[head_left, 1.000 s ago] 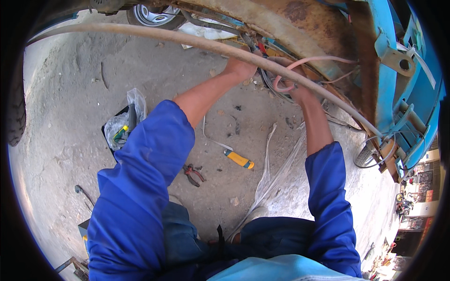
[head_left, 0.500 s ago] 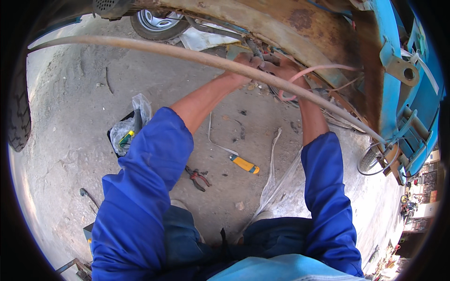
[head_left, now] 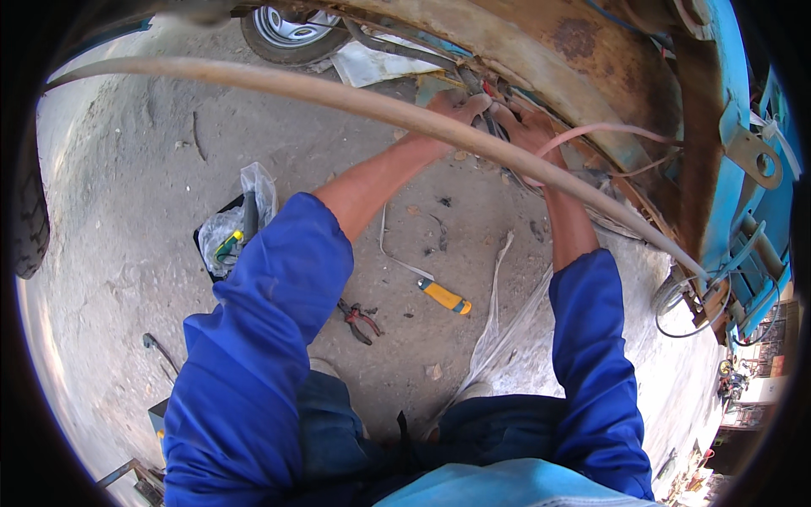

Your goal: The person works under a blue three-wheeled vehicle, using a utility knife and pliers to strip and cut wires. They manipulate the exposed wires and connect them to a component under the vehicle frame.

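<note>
Both my arms reach forward under a long brown rod (head_left: 355, 101) to the underside of a rusty vehicle body (head_left: 549, 51). My left hand (head_left: 452, 106) is closed, thumb and fingers pinched together by a small red piece (head_left: 487, 88). Close beside it, my right hand (head_left: 528, 131) has its fingers bent around a dark, cable-like strip (head_left: 492, 127). The rod and my own fingers partly hide what lies between the hands. A pink hose (head_left: 600, 128) curves past my right hand toward the frame.
On the ground lie a yellow-handled tool (head_left: 444, 297), red-handled pliers (head_left: 361, 322) and a black tray (head_left: 204, 250) with plastic wrapping. A wheel (head_left: 291, 35) stands at the far side. Blue vehicle parts (head_left: 743, 253) rise at the right. Clear plastic sheeting (head_left: 515, 338) spreads near my feet.
Both hands have shifted slightly right in the view and remain close together. The red piece and dark strip now show between them. My right fingers have moved a little.
</note>
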A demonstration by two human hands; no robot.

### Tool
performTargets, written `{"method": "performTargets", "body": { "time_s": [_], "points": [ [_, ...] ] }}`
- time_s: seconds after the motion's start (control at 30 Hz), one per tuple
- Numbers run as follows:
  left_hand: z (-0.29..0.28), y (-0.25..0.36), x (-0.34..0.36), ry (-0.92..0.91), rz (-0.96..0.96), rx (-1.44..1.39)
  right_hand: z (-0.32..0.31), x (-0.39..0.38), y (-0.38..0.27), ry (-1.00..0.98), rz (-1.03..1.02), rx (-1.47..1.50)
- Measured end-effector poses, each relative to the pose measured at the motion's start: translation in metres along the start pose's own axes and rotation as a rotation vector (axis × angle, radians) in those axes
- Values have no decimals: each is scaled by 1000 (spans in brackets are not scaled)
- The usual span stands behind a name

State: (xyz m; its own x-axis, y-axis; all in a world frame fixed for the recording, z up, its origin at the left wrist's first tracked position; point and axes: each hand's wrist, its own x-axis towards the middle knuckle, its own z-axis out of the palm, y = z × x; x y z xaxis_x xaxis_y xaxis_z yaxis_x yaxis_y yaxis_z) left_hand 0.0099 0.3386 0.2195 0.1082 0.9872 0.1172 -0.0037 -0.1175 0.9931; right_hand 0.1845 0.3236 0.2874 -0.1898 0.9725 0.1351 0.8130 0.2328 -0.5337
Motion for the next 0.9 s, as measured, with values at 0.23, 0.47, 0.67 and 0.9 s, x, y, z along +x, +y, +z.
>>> {"method": "performTargets", "body": {
  "time_s": [0.23, 0.47, 0.67, 0.9],
  "points": [
    [-9, 4, 6, -42, 27, 120, -13, 2, -10, -206, -66, -301],
    [-11, 9, -2, -18, 166, 349, -4, 0, -16, -11, -75, -89],
    [-1, 8, -3, 46, 147, 369, 12, 14, 18, 72, -202, -267],
    [0, -6, -2, 44, 132, 92, 25, 27, 36, 16, -82, -11]
  ]
}}
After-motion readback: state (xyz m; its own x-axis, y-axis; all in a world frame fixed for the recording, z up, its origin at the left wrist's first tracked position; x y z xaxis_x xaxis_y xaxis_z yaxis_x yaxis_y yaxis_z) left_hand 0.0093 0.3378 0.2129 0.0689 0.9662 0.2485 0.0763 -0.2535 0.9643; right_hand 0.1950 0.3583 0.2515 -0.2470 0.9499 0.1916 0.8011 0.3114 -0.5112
